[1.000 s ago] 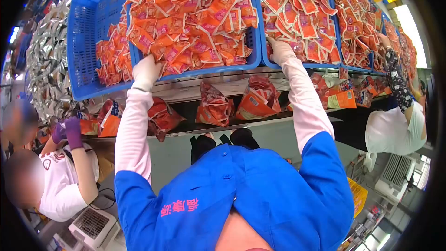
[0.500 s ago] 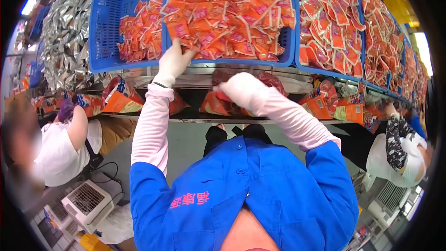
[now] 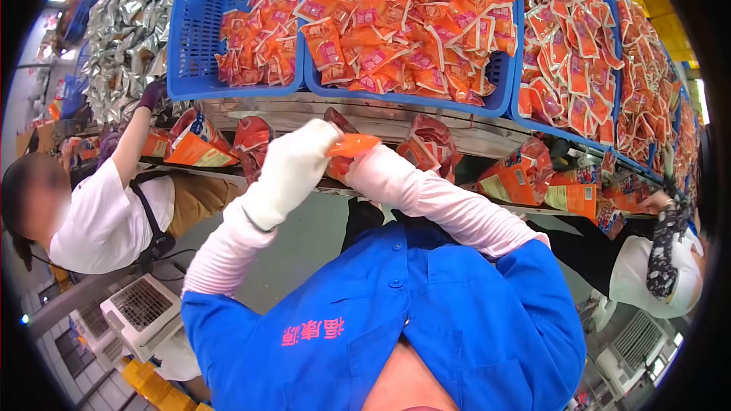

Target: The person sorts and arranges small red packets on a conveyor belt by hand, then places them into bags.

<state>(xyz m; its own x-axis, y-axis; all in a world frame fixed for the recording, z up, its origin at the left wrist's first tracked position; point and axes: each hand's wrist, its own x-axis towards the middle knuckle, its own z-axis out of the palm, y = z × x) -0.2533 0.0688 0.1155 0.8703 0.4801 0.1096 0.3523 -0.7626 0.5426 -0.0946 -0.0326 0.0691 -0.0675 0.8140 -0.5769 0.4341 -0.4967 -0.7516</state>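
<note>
My left hand [image 3: 293, 167], in a white glove, is closed around an orange packet [image 3: 354, 144] just below the metal shelf edge [image 3: 426, 133]. My right hand [image 3: 371, 173], gloved too, meets it from the right; its fingers are hidden behind the left glove and under the packet. Straight above both hands stands a blue crate [image 3: 495, 76] heaped with small orange packets. I wear a blue apron and pink sleeves.
More blue crates of orange packets [image 3: 251, 46] [image 3: 579, 61] line the shelf, and silver packets [image 3: 122, 38] are piled at far left. Larger orange bags [image 3: 525, 179] lie under the shelf. One person's arm [image 3: 133, 144] reaches up at left, another's arm [image 3: 666, 228] at right. A white box unit [image 3: 141, 312] sits below.
My left hand has come down out of the crate with an orange packet. My right hand left the crate rim earlier and now meets the left hand below the shelf.
</note>
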